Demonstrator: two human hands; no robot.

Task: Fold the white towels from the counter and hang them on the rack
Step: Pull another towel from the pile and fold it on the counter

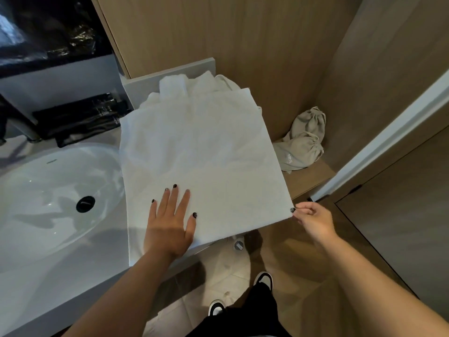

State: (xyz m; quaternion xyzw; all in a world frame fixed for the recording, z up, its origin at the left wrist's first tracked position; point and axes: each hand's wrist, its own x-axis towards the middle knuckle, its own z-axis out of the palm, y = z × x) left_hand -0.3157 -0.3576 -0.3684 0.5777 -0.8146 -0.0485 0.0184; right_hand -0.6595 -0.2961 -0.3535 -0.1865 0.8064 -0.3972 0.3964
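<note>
- Far left: white sink (48,198) set into the counter (80,271), dark tray of toiletries (82,117) behind it. Just scenery, really.
- Left hand (170,227) lying flat on the near part of the towel (201,154), fingers straight and spread, pinning it down on the counter right beside the sink.
- Towel itself: spread out in a flat, roughly square panel, looks soft, floppy and light, so probably slides and sags unless held down. Best grabbed by corners and edges, not the middle.
- Long axis hard to call, but running slightly more away from the body, tilted toward the back right; far edge resting on a crumpled pile of more white towels (179,83).
- Right edge hanging past the counter, over a lower wooden shelf with beige drawstring bags (303,139).
- Right hand (313,217) pinching the near right corner between thumb and fingers, keeping that edge taut.
- No rack anywhere in view.
</note>
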